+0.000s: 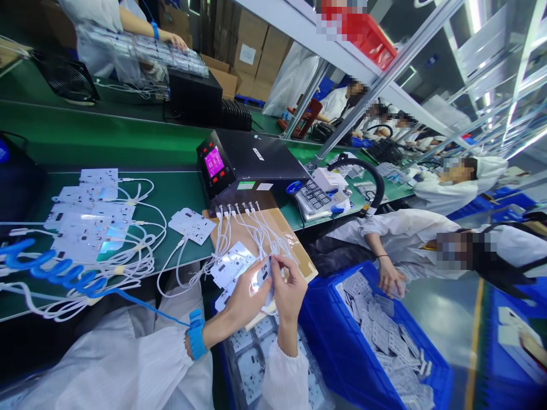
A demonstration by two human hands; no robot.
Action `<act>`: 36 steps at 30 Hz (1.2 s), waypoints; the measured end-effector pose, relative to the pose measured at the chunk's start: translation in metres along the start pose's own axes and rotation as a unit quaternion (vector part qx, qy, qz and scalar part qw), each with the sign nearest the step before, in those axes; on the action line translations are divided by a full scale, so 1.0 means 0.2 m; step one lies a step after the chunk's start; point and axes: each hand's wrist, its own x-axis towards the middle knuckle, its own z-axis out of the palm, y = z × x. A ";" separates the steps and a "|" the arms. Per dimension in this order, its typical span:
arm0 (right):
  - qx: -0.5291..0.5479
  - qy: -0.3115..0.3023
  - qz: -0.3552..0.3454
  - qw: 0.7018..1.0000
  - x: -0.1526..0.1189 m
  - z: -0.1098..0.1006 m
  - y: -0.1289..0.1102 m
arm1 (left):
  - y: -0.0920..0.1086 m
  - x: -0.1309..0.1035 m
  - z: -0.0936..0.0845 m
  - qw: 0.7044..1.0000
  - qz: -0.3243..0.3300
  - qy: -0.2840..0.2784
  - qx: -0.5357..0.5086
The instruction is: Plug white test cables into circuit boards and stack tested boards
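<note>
My left hand, with a blue wrist strap below it, is closed on a white circuit board. At that board's edge the fingers of my right hand are pinched together. White cables run down close to these fingertips, but whatever the pinch holds is hidden. Just left of my hands, more white circuit boards lie on a cardboard sheet. The cables come from a black test box with a lit pink screen.
Left on the green bench are a pile of cabled boards, a single board and a coiled blue cord. A tray of boards sits beneath my hands. To the right, a co-worker's hand is over a blue bin.
</note>
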 end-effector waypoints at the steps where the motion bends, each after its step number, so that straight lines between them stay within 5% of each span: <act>1: -0.004 0.001 -0.002 1.000 0.00 0.00 0.00 | 0.00 0.00 0.01 1.000 -0.002 0.000 -0.002; 9: -0.080 -0.096 0.006 0.992 -0.03 -0.12 -0.03 | -0.04 0.01 0.03 0.998 -0.054 0.016 -0.040; 15: -0.189 -0.170 -0.137 0.957 -0.22 -0.32 -0.10 | 0.02 -0.02 0.02 0.993 -0.079 -0.021 -0.090; 20: -0.266 -0.105 -0.211 0.935 -0.37 -0.41 0.00 | 0.01 -0.07 0.01 0.975 -0.103 -0.128 -0.151; 24: -0.292 -0.038 -0.241 0.925 -0.46 -0.52 0.13 | -0.04 -0.12 -0.07 0.977 -0.112 -0.169 -0.073; 30: -0.273 -0.029 -0.246 0.930 -0.52 -0.64 0.27 | -0.11 -0.10 -0.22 0.983 -0.062 -0.162 0.057; 36: -0.294 -0.058 -0.282 0.912 -0.55 -0.63 0.31 | -0.12 -0.06 -0.19 0.987 -0.060 -0.147 -0.004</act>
